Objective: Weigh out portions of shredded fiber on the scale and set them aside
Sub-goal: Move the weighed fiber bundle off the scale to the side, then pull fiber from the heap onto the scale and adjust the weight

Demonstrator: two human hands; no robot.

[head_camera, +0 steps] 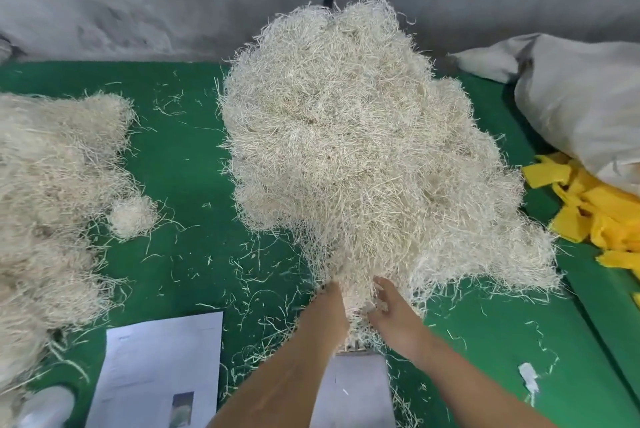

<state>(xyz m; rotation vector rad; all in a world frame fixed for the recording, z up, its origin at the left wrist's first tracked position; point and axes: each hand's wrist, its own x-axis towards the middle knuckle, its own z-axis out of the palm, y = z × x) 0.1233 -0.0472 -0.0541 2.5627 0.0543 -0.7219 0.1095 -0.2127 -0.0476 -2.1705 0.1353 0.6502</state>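
Observation:
A big heap of pale shredded fiber (349, 137) lies on the green mat, reaching from the back wall to my hands. Both hands are at its near edge, close together, with a tuft of fiber between them. My left hand (330, 303) grips into the tuft, its fingers mostly buried in the strands. My right hand (389, 308) has its fingers curled round the same tuft. Just below the hands is a grey flat surface (353, 389), apparently the scale, largely covered by my forearms. A second mass of fiber (45, 206) lies at the left.
A small fiber clump (131, 216) sits beside the left mass. White paper sheets (159, 372) lie near the front. Yellow fabric strips (602, 213) and a grey sack (581, 98) are at the right. Loose strands litter the green mat (187, 164).

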